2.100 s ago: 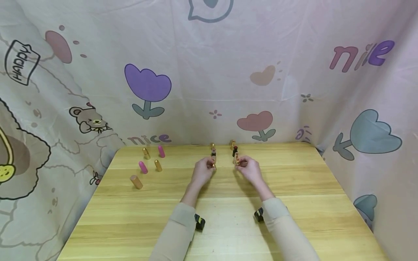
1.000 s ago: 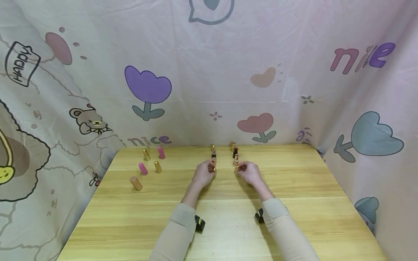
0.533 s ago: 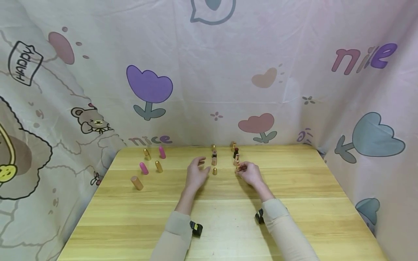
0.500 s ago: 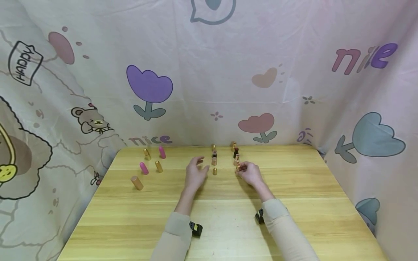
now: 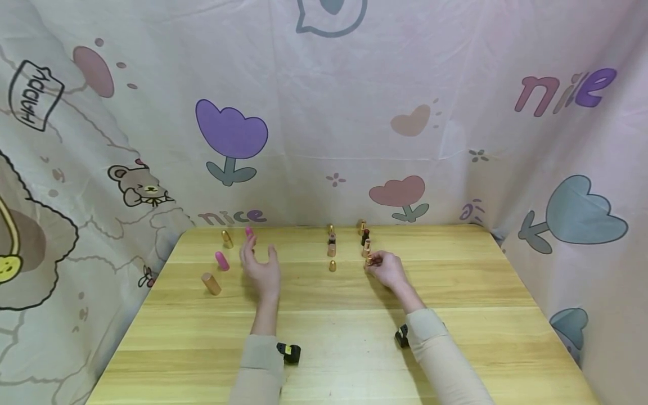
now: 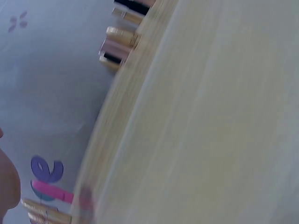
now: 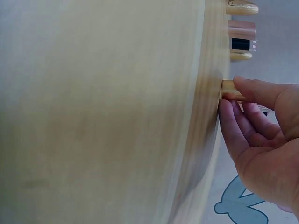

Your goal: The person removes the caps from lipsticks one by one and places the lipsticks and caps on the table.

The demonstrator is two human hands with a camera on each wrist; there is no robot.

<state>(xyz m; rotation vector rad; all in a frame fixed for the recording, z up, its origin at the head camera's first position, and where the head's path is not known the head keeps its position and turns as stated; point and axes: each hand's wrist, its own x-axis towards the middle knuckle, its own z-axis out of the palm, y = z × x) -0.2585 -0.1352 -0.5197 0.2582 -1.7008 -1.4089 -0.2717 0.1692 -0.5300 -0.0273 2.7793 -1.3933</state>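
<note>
On the wooden bench (image 5: 344, 349), a copper tube (image 5: 211, 283) stands to the left of the left hand (image 5: 261, 275), whose grip is open, fingers spread. The right hand (image 5: 387, 270) has its grip closed in a pinch on a gold lipstick tube (image 7: 228, 88); a gold cap (image 5: 332, 266) stands between the hands. Farther on are a rose-gold lipstick (image 5: 367, 249), a black lipstick (image 5: 365, 238) and, partly behind the left fingers, a pink tube (image 5: 248, 231). A printed curtain (image 5: 314, 112) hangs behind.
</note>
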